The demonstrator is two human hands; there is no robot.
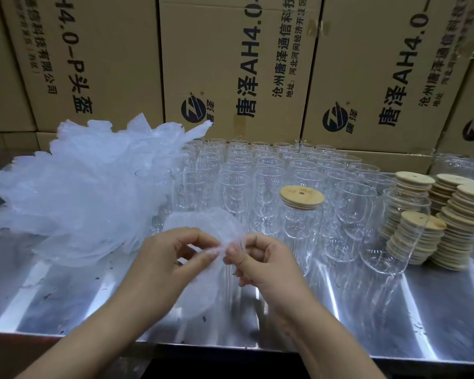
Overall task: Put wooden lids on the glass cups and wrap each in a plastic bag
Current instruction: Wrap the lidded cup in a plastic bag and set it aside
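Note:
Both hands pinch the same thin plastic bag [203, 285] at its upper edge, low over the metal table [367, 310]. My left hand [170, 258] grips it from the left, my right hand [260, 261] from the right, fingertips almost touching. Just behind them stands a glass cup [298, 225] with a round wooden lid [301, 196] on top. Several rows of bare glass cups [238, 170] fill the table behind. Stacks of wooden lids [454, 220] rise at the right.
A loose heap of plastic bags [88, 187] covers the left of the table. Cardboard boxes [230, 64] form a wall directly behind the cups. A lone glass cup [394, 231] stands in front of the lid stacks. The table's front edge [285, 348] runs below my wrists.

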